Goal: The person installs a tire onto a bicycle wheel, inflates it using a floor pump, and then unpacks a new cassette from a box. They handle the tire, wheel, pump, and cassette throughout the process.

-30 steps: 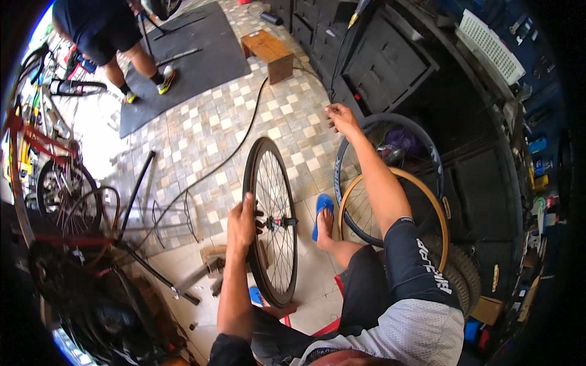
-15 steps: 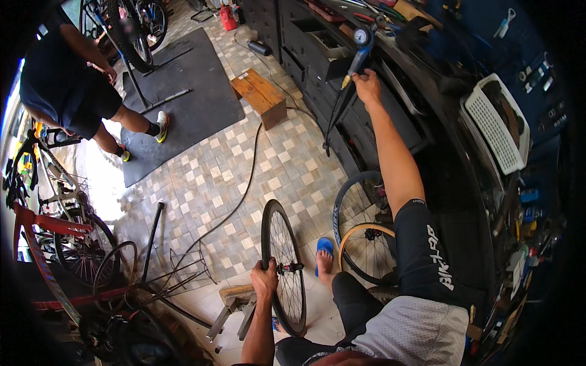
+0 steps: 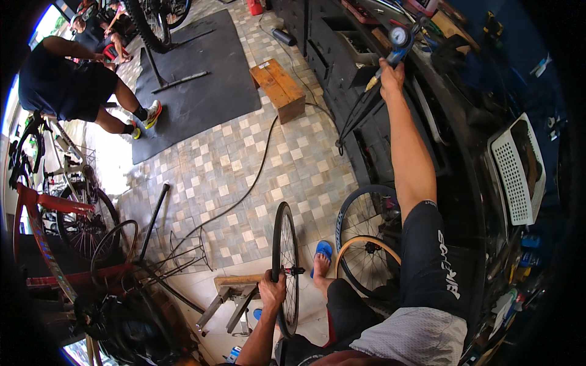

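My left hand is closed around the hub end of a spoked bicycle wheel with a black tyre. The wheel stands upright, nearly edge-on, in front of my legs. My right arm stretches out to the dark workbench, where my right hand grips a tyre inflator gun with a round dial gauge and a brass-coloured fitting. A black hose hangs below the inflator, along the drawers. Beside my foot lean another black-tyred wheel and a tan tyre.
A wooden box stool stands on the tiles, and a long hose crosses the floor. Bicycles and a red frame crowd the left. One person stands by a black mat. A white basket sits on the bench.
The view has shifted, with floor things now further right and the bench higher. The wheel in my left hand has turned more edge-on. Both hands keep their hold.
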`<state>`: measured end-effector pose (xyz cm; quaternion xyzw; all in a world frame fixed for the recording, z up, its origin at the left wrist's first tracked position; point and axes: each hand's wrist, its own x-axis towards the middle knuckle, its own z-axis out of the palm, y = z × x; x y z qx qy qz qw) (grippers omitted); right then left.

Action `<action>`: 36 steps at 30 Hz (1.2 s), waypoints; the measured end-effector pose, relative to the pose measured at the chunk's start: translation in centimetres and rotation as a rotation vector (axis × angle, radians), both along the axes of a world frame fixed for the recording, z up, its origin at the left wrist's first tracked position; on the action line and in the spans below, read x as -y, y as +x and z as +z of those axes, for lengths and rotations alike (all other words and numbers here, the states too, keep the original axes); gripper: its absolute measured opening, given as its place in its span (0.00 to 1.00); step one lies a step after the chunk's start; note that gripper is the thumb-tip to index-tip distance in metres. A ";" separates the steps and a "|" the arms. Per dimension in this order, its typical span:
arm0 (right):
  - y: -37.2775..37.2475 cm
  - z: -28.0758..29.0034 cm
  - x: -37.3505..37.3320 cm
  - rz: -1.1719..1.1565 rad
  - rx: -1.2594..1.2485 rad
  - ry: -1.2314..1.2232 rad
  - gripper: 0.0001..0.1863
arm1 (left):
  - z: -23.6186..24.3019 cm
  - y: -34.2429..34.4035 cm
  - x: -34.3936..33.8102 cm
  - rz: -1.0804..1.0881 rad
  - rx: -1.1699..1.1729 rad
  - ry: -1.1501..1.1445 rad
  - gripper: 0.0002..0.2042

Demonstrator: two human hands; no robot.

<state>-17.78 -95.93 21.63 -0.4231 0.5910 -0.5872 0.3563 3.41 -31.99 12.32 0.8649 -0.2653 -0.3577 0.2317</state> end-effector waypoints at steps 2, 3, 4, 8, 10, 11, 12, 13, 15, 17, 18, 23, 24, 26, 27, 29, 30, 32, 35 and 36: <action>-1.1 1.0 -0.8 0.096 0.047 -0.213 0.22 | -0.6 0.8 -0.9 -0.069 0.002 -0.070 0.22; 0.5 2.0 -2.2 0.170 0.082 -0.309 0.18 | -0.4 0.9 -1.7 -0.077 0.011 -0.094 0.23; 1.2 2.5 -4.9 0.319 0.089 -0.298 0.16 | -0.4 0.9 -2.2 -0.051 0.026 -0.062 0.23; 2.5 3.9 -17.0 0.758 -0.003 -0.113 0.20 | -0.4 3.0 -3.5 -0.002 -0.037 -0.059 0.24; 2.5 2.2 -23.3 0.931 -0.077 0.024 0.25 | -0.6 3.9 -4.4 -0.001 0.012 -0.110 0.22; 1.9 0.5 -25.7 1.060 -0.165 0.104 0.27 | -0.6 4.2 -5.0 0.004 0.038 -0.176 0.22; 2.0 -0.6 -28.8 1.131 -0.210 0.199 0.28 | -0.7 4.5 -5.6 0.013 0.025 -0.220 0.22; 2.1 -1.6 -32.0 1.202 -0.256 0.295 0.30 | -0.9 4.8 -6.3 0.024 0.012 -0.263 0.23; 2.0 -4.9 -37.7 1.339 -0.205 0.424 0.29 | -1.7 5.4 -7.7 -0.051 0.039 -0.359 0.28; 1.6 -7.8 -43.4 1.521 -0.123 0.558 0.27 | -2.3 5.1 -9.5 -0.060 0.025 -0.437 0.32; 1.6 -9.2 -46.1 1.579 -0.056 0.646 0.26 | -3.1 5.1 -10.5 -0.094 0.081 -0.520 0.33; 0.7 -13.0 -57.6 1.774 -0.107 0.681 0.26 | -4.2 3.9 -15.9 -0.135 0.208 -0.778 0.39; 0.3 -13.0 -59.7 1.809 -0.170 0.619 0.26 | -3.9 3.5 -17.2 -0.151 0.226 -0.793 0.40; -0.8 -13.4 -63.0 1.801 -0.452 0.577 0.27 | -3.3 2.4 -19.9 -0.200 0.299 -0.863 0.43; -1.5 -13.8 -65.2 1.717 -0.534 0.242 0.26 | -3.3 1.8 -21.3 -0.235 0.363 -0.888 0.43; -2.5 -14.3 -69.7 1.466 -0.648 -0.412 0.27 | -3.0 -0.2 -24.1 -0.262 0.433 -0.972 0.43; -2.2 -12.7 -72.1 1.442 -0.774 -0.322 0.26 | -3.0 -0.6 -25.8 -0.282 0.448 -0.924 0.40; -2.7 -9.3 -76.4 1.370 -1.028 -0.131 0.29 | -3.0 -1.2 -29.3 -0.322 0.469 -0.836 0.35; -5.8 -12.0 -77.8 1.327 -0.991 -0.255 0.29 | -2.6 -3.9 -31.4 -0.382 0.694 -0.866 0.32; -6.2 -12.8 -78.1 1.335 -0.974 -0.291 0.29 | -2.4 -4.9 -31.9 -0.323 0.645 -0.904 0.32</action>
